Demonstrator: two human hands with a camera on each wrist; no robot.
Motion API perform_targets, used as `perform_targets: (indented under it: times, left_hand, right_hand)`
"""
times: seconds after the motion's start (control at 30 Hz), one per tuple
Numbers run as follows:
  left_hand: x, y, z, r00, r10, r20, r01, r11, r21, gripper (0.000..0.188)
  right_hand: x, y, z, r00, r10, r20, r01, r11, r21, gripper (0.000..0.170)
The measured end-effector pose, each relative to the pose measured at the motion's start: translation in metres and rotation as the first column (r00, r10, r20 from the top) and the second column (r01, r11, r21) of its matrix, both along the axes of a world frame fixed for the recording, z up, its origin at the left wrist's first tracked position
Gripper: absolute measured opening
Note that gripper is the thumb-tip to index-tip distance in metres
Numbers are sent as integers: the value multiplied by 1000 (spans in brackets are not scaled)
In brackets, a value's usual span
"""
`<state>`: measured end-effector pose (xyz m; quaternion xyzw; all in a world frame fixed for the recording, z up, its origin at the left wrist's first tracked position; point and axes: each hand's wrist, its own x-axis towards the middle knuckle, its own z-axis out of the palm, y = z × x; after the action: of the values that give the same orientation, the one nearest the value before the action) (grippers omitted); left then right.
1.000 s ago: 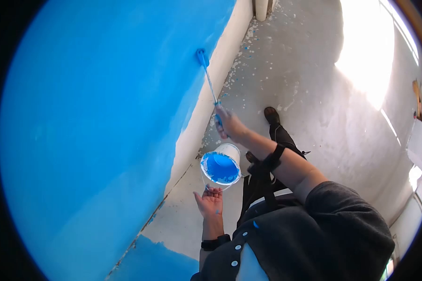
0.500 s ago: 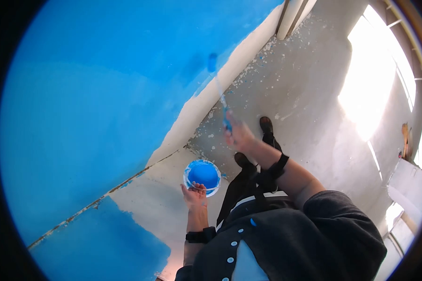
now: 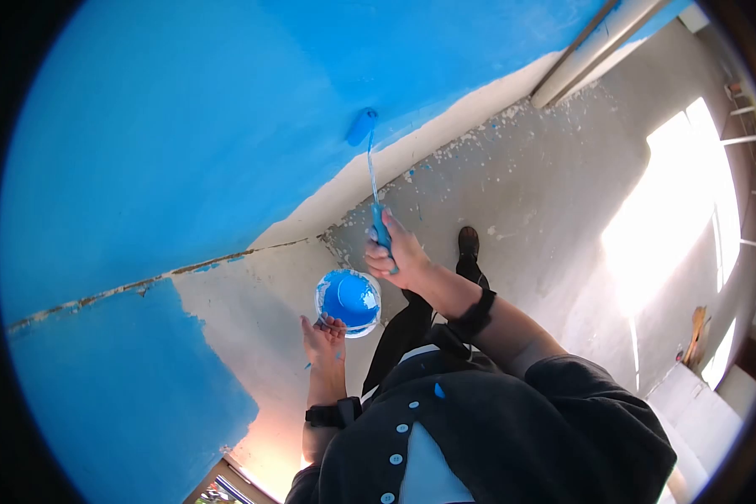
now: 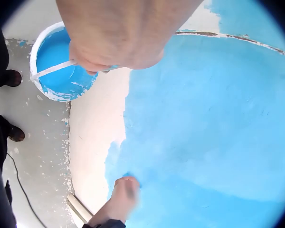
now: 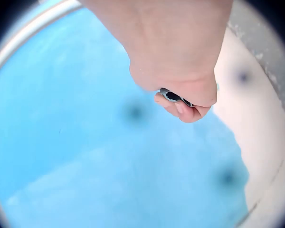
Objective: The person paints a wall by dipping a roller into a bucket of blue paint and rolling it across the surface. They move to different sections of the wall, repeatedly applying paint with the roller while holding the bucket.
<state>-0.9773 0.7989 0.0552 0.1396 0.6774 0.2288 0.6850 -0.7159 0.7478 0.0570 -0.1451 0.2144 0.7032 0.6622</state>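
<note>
In the head view my right hand (image 3: 397,254) grips the blue handle of a paint roller (image 3: 362,126), whose blue head lies at the lower part of the blue wall (image 3: 193,151). My left hand (image 3: 324,343) holds the thin handle of a white bucket (image 3: 375,296) with blue paint inside, its fingers curled at the rim. The left wrist view shows the bucket (image 4: 34,61) hanging beside my left hand (image 4: 116,42), its white handle running across the opening. In the right wrist view my right hand (image 5: 180,90) is closed round the handle's end; the roller head is hidden.
An unpainted pale strip (image 3: 336,197) runs along the wall's bottom. A vertical pipe (image 3: 575,71) stands at the upper right. The grey floor (image 3: 546,193) has paint spots, and a piece of wood (image 3: 695,336) lies at the right.
The head view has turned, and the wall corner now sits higher. The roller has moved along the lower wall, its head now tilted. My left hand still holds the bucket, now further left in view.
</note>
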Motion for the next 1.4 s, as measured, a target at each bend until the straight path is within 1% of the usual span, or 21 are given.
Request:
perform_targets:
  times: [0.07,0.17,0.2,0.23,0.27,0.3,0.33,0.4,0.47,0.6,0.63,0.73,0.77,0.83,0.93,0.97,1.07,1.17,1.23,1.33,1.4]
  left_hand:
    - [18,0,14,1000,16,-6,-16,1000,0,48]
    - [38,-11,46,998,56,-7,-56,998,13,45]
    - [-3,-11,9,998,54,34,-56,998,40,44]
    - [-10,-4,-7,995,47,90,-52,997,52,44]
    - [1,-4,2,991,2,133,-9,999,50,42]
    - [14,-2,16,984,-51,171,42,998,55,41]
    - [29,-2,31,980,-57,193,44,996,72,41]
    - [63,-9,87,989,-32,143,21,997,79,38]
    - [64,-11,103,984,-40,173,24,995,96,37]
    - [68,-8,97,975,-44,220,20,994,109,35]
    - [69,-7,103,973,-38,229,14,995,104,35]
    - [67,-6,91,971,-42,234,17,994,111,33]
    - [67,-4,90,976,-45,212,27,996,88,33]
    - [69,-1,88,980,-50,195,39,997,61,33]
    - [66,5,84,985,-47,164,43,999,26,33]
    - [66,6,70,984,-43,173,41,999,16,33]
    - [66,7,70,983,-25,183,28,1000,-12,32]
    - [64,9,73,982,-8,191,11,1000,-18,32]
    - [63,7,67,980,-8,197,12,1000,-19,32]
    - [57,8,69,983,33,180,-25,999,-47,32]
    - [50,7,69,977,76,200,-71,997,-31,32]
  right_hand:
    - [13,-18,12,998,48,36,-50,996,77,43]
    - [37,-50,54,902,241,358,-245,969,-36,41]
    - [-1,-58,43,677,225,701,-183,974,-136,37]
    - [-4,-59,46,373,203,905,-64,979,-193,33]
    - [16,-61,68,345,195,918,-62,981,-185,33]
    - [36,-60,91,-92,91,992,126,989,-79,31]
    - [55,-57,117,-519,43,853,249,963,102,28]
    - [105,-40,200,-637,149,756,322,943,86,25]
    - [116,-23,243,-582,46,812,330,926,184,25]
    - [106,11,269,-659,49,751,334,913,234,27]
    - [98,19,261,-667,173,724,385,913,137,28]
    - [66,4,168,-647,424,634,473,875,-102,33]
    - [54,-9,138,-577,476,664,447,864,-230,33]
    - [43,-40,71,-594,513,620,404,856,-322,31]
    - [46,-60,88,-604,521,604,419,851,-315,27]
    - [48,-59,105,-626,436,647,433,884,-177,26]
    - [68,-28,218,-715,251,653,431,893,129,27]
    - [78,2,267,-734,244,634,428,891,152,29]
    - [76,19,243,-743,338,578,443,896,44,28]
    - [59,5,141,-683,457,569,473,871,-132,27]
    - [38,-26,101,-580,607,543,444,794,-414,31]
